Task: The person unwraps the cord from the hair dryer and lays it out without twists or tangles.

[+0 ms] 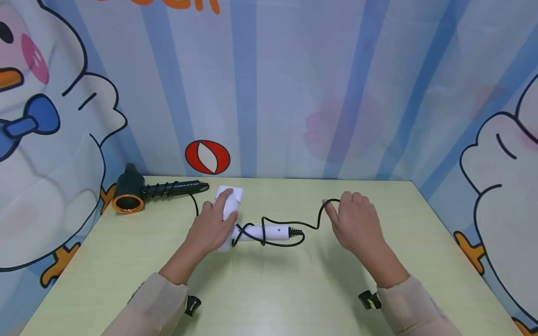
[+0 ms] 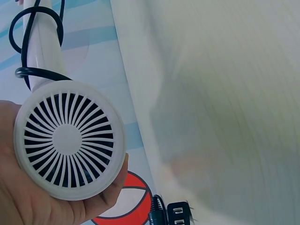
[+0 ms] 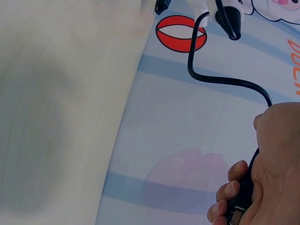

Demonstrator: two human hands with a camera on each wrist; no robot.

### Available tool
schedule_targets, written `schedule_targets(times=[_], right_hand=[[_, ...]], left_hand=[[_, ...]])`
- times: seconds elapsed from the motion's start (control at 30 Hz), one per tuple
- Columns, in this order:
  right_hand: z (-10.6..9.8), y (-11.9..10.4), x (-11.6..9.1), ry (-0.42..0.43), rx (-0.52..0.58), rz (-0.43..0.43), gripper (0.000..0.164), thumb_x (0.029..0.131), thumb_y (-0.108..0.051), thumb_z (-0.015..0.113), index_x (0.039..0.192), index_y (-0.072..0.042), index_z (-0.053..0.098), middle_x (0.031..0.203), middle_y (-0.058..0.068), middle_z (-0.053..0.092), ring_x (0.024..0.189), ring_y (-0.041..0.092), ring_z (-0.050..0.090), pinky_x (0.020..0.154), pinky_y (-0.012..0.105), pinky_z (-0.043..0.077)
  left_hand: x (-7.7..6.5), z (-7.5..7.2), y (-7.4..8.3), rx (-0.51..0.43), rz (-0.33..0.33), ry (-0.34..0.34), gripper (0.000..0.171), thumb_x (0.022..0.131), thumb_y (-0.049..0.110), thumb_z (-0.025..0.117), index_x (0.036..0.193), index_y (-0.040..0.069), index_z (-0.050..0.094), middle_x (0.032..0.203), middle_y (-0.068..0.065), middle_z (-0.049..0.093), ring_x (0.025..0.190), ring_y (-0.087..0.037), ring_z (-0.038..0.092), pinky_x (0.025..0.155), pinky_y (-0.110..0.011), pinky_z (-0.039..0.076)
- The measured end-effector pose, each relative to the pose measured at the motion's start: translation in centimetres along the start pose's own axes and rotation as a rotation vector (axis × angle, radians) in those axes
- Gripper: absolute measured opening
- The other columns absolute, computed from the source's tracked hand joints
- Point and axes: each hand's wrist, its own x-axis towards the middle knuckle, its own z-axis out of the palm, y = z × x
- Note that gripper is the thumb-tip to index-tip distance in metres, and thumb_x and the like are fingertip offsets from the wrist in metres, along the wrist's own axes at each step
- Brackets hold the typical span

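My left hand [image 1: 212, 226] grips the barrel of a white hair dryer [image 1: 232, 205], holding it above the table. In the left wrist view, the round slotted rear vent [image 2: 68, 139] faces the camera, with my fingers curled round beneath it. A black cord [image 1: 290, 222] winds loosely about the dryer's handle [image 1: 277, 232] and runs right to my right hand [image 1: 356, 221]. Its fingers curl round the cord's end, where a black plug [image 3: 243, 192] with a metal prong shows in the right wrist view. The rest of the plug is hidden in the palm.
A dark hair dryer [image 1: 129, 189] with an orange rim lies at the table's back left, its cord coiled round its handle [image 1: 176, 187]. The pale table [image 1: 269, 294] ends at a printed blue-striped cloth [image 1: 277, 93] standing behind it.
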Motion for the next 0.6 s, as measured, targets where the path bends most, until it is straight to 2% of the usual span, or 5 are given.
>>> schedule_targets(times=[0.6], right_hand=[[-0.14, -0.59, 0.81, 0.005, -0.002, -0.004, 0.051, 0.107, -0.046, 0.042, 0.083, 0.000, 0.043, 0.075, 0.014, 0.043, 0.066, 0.031, 0.043, 0.061, 0.040, 0.035]], left_hand=[[-0.13, 0.35, -0.46, 0.018, -0.011, -0.010, 0.065, 0.102, 0.045, 0.050, 0.160, 0.032, 0.023, 0.119, -0.021, 0.050, 0.088, -0.031, 0.057, 0.060, -0.036, 0.051]])
